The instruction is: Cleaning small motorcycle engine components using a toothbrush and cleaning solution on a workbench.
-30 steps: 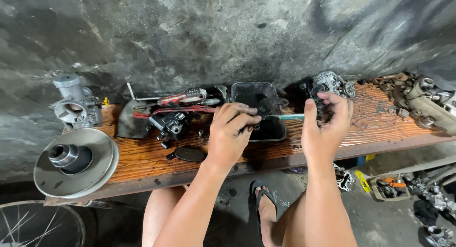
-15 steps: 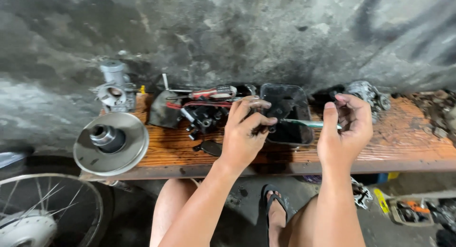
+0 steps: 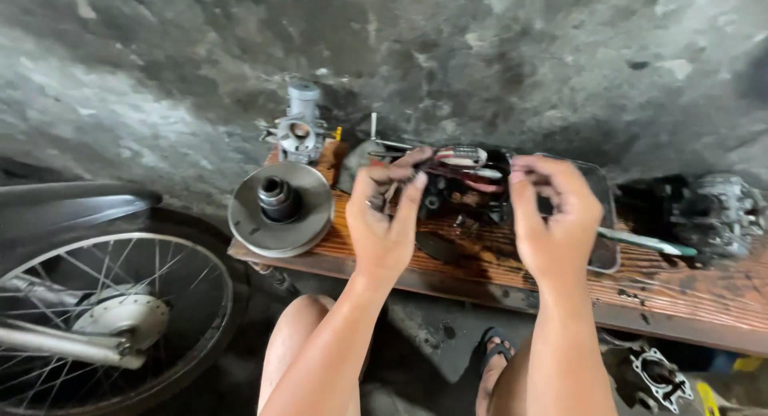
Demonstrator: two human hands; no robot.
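Observation:
My left hand (image 3: 388, 220) is raised above the wooden bench (image 3: 696, 292), fingers curled, pinching a small thin metal part (image 3: 390, 192). Level with it, my right hand (image 3: 556, 224) has its fingertips pressed together; whatever sits between them is hidden. Behind both hands lies a black tray (image 3: 602, 224) piled with dark parts and red-handled pliers (image 3: 462, 156). A green-handled screwdriver (image 3: 644, 242) lies on the bench, sticking out from behind my right hand.
A round grey pulley disc (image 3: 280, 212) lies at the bench's left end, a carburettor (image 3: 298, 128) behind it. A grey engine part (image 3: 724, 212) sits at the right. A spoked wheel (image 3: 104, 320) stands lower left. My sandalled foot (image 3: 496, 356) and a metal part (image 3: 656, 376) are on the floor.
The view has swung left, bringing the wheel into sight. Both hands have lifted off the tray and bench and now hover in front of it, fingers pinched.

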